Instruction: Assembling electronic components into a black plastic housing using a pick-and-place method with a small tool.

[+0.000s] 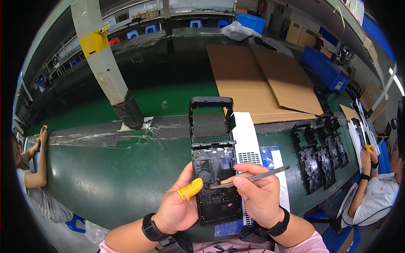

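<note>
My left hand grips a black plastic housing along its left side, the thumb lying over its face. A yellow finger cot covers that thumb. The housing stretches away from me, with an open frame part at its far end and ribs, holes and a round recess in the nearer part. In my right hand is a pair of metal tweezers, pinched between thumb and fingers. Their tips point left and lie over the middle of the housing; whether they hold anything is too small to tell.
A white sheet with slots lies beneath the housing on the green table. Several black housings sit at the right. Cardboard sheets lie beyond, and a post stands left. One person works at each side.
</note>
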`<state>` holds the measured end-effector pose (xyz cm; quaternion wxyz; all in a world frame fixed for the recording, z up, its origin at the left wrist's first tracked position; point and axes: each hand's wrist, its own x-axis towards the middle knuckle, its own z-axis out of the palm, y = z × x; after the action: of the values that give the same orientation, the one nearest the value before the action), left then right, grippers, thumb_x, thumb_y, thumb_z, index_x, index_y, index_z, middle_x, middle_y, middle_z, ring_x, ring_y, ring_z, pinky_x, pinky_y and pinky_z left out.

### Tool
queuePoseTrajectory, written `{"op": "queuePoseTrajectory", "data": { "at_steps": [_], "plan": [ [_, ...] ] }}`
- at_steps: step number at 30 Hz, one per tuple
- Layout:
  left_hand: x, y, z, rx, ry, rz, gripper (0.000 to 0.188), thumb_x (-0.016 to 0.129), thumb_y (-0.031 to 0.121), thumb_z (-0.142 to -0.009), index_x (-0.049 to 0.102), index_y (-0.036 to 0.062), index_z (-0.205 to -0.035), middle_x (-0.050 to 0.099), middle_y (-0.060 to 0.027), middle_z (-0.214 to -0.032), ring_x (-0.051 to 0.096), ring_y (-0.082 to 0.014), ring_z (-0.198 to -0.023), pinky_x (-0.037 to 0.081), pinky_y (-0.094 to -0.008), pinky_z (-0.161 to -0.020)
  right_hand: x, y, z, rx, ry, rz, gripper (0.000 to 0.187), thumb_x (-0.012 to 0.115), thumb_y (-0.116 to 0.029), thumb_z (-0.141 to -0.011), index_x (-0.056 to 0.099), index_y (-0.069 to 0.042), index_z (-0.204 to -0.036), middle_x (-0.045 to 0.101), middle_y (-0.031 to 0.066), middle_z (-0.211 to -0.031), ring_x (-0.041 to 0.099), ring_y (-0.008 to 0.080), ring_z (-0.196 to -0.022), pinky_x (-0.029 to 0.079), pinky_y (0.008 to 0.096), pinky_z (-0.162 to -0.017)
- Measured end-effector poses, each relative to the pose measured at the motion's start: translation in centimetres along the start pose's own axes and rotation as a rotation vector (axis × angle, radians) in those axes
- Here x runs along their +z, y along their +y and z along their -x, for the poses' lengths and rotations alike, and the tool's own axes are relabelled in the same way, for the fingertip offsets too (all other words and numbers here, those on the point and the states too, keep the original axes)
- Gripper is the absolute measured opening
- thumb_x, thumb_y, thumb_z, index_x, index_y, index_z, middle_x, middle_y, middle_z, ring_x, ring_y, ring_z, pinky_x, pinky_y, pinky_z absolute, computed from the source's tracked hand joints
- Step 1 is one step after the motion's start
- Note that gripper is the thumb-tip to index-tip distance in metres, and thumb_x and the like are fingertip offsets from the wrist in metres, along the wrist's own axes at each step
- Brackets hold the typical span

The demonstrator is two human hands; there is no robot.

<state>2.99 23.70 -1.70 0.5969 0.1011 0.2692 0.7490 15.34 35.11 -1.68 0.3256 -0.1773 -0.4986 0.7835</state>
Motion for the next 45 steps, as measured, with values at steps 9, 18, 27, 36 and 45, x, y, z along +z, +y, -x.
{"op": "queuePoseTrajectory", "data": {
  "at_steps": [9,18,27,36,45],
  "plan": [
    [-0.1,-0.3,-0.2,0.016,-0.003,-0.007,0.053,0.045,0.012,-0.090,0.022,0.0132,-0.138,0.041,-0.0093,-0.130,0.046,-0.0235,-0.115,0.040,-0.0393,-0.095,-0.2,0.2,-0.1,0.015,0.009,-0.010,0.026,0.059,-0.003,-0.082,0.054,0.004,-0.106,0.066,0.0180,-0.085,0.045,0.0041,-0.052,0.035,0.0162,-0.049],
    [-0.2,-0.3,-0.1,0.019,0.002,-0.006,0.052,0.045,0.012,-0.090,0.023,0.0134,-0.138,0.040,-0.0092,-0.130,0.044,-0.0231,-0.117,0.039,-0.0397,-0.096,-0.2,0.0,-0.2,0.023,0.002,-0.024,0.027,0.059,-0.003,-0.082,0.054,0.004,-0.107,0.066,0.0168,-0.084,0.044,0.0038,-0.051,0.035,0.0165,-0.048],
    [0.0,-0.3,-0.1,0.041,0.003,-0.037,0.048,0.044,0.013,-0.091,0.026,0.0121,-0.135,0.041,-0.0094,-0.129,0.046,-0.0233,-0.115,0.041,-0.0401,-0.094,0.1,0.0,-0.2,0.025,0.008,-0.041,0.027,0.060,-0.001,-0.081,0.055,0.004,-0.107,0.066,0.0158,-0.083,0.043,0.0040,-0.050,0.034,0.0168,-0.048],
    [0.6,-0.8,-0.4,0.112,0.087,-0.163,0.050,0.048,-0.005,-0.082,0.035,0.0083,-0.129,0.049,-0.0097,-0.119,0.051,-0.0196,-0.105,0.044,-0.0340,-0.089,-1.2,0.3,-0.3,0.000,-0.059,-0.046,0.028,0.056,-0.002,-0.084,0.052,0.005,-0.111,0.065,0.0135,-0.088,0.055,0.0068,-0.063,0.039,0.0167,-0.049],
    [-0.8,4.2,-6.4,0.040,0.135,-0.065,0.018,0.041,0.014,-0.089,0.051,0.0071,-0.102,0.058,-0.0097,-0.100,0.059,-0.0240,-0.086,0.053,-0.0435,-0.075,-6.7,-6.6,3.2,-0.356,0.244,-0.078,0.024,0.054,-0.006,-0.085,0.052,0.003,-0.108,0.064,0.0227,-0.086,0.050,0.0087,-0.049,0.039,0.0173,-0.046]
  ]
}}
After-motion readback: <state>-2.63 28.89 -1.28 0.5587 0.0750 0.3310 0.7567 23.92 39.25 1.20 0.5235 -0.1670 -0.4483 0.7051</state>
